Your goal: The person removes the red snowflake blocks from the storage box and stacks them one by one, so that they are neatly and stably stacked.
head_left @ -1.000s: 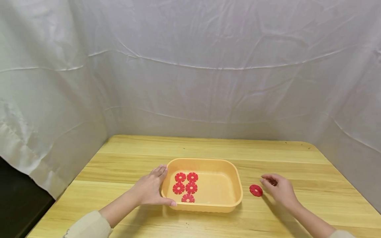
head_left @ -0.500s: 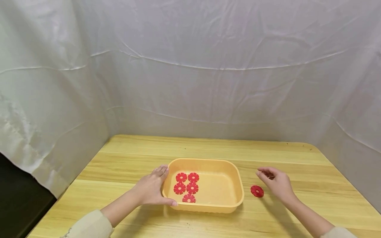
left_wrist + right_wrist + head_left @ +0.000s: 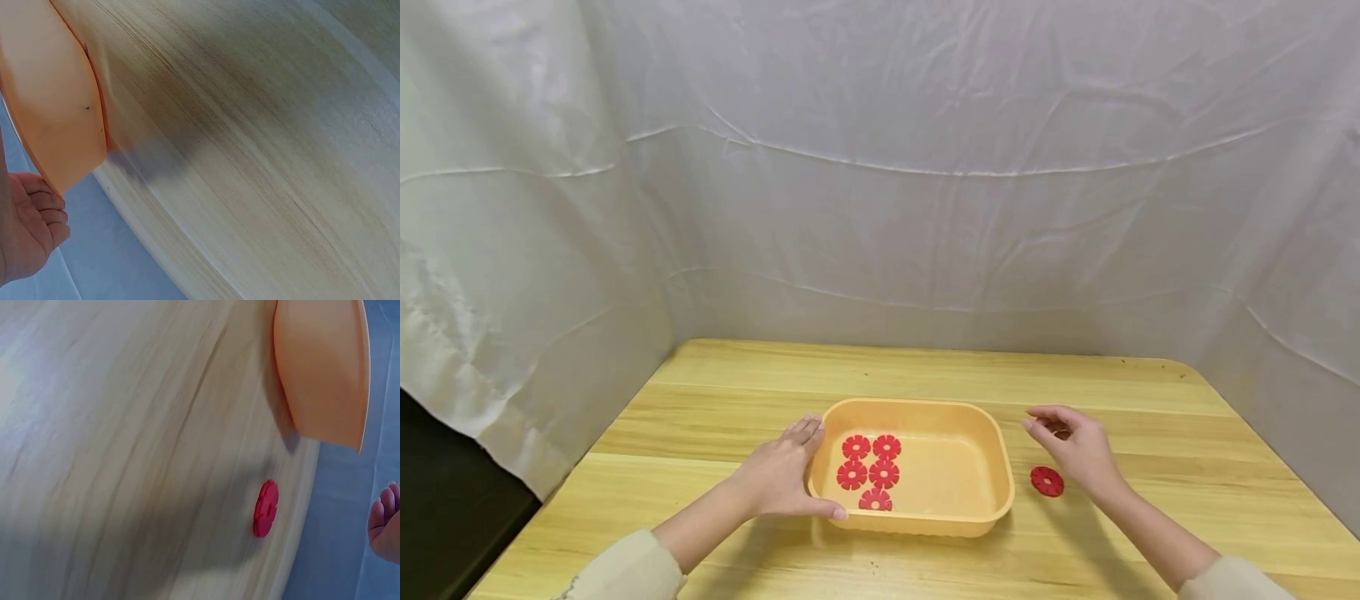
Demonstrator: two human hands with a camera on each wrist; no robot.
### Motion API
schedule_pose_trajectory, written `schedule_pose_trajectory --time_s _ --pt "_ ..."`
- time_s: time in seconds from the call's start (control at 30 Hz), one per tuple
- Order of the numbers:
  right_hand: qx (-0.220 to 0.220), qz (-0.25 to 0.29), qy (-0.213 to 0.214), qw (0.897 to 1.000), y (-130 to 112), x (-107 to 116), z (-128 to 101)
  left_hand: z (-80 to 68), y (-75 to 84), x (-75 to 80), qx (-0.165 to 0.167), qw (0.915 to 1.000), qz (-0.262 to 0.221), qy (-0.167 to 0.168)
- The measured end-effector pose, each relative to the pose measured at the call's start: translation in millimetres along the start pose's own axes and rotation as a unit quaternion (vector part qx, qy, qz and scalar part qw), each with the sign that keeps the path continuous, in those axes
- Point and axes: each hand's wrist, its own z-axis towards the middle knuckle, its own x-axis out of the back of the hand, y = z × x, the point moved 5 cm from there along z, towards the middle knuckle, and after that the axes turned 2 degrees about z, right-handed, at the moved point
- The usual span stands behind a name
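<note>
My left hand [image 3: 786, 479] rests on the left end of an orange plastic tub [image 3: 925, 527], fingers along its side and thumb over the front rim. Several red notched flower-shaped discs [image 3: 883, 474] lie flat in the left half of the tub. Another red disc [image 3: 1047, 481] is on the table to the right of the tub. Above and behind it hovers my right hand [image 3: 1081, 446], loosely curled, with a gap between thumb and index fingertips. I see nothing held there; the palm side is hidden. The right wrist view catches its fingers [image 3: 389, 505] apart from the disc [image 3: 266, 509].
Everything stands on a light wooden table [image 3: 760, 379]. Pale cloth [image 3: 925, 225] hangs behind it and along both sides. A dark surface [image 3: 452, 492] shows past the table's left edge.
My right hand has moved left and slightly back toward the tub, passing behind the loose disc. The left hand, tub and discs hold their places.
</note>
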Motion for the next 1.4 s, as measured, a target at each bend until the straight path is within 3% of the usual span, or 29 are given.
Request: schedule_pose_trajectory --time_s 0.6,1.4 --pt "-0.005 0.081 -0.046 0.996 -22.5 -39.5 4.8 -1.8 0.5 2.0 0.001 1.0000 0.001 0.002" --pt "-0.038 0.111 -0.092 0.989 -43.3 -80.9 4.8 -0.5 -0.5 -0.7 0.000 1.0000 -0.001 0.004"
